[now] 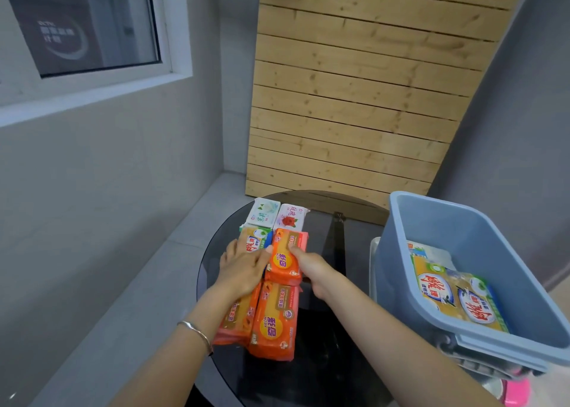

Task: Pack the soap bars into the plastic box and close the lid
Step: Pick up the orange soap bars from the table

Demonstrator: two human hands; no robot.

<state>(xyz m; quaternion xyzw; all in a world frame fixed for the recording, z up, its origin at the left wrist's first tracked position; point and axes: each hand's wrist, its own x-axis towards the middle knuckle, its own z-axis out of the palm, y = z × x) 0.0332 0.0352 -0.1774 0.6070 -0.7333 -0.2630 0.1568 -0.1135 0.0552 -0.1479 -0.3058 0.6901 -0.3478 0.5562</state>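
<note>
right hand [311, 269] grips the upper orange soap bar [283, 260], thumb on top, fingers curled at its right side. left hand [243, 270] lies flat, fingers straight, on the yellow soap bar [256, 237] just left of it, thumb touching the orange one. gripped bar sits mid-cluster on the table; cannot tell if it is lifted yet. nearer in the cluster is a second orange bar [274, 321] with another orange pack [237, 317] beside it, partly under the left forearm. farther are two white bars [263, 213]. blue plastic box [447, 221] stands at right, apart from the cluster, open, with a few yellow bars [456, 295] inside. progress: looks partway, about six bars left out, lid not on. a pale piece at the box's left edge may be the lid, cannot tell. surface: round dark glass table [324, 354]. room: grey walls, wooden slat panel [354, 98] far, window [83, 27] far left.
</note>
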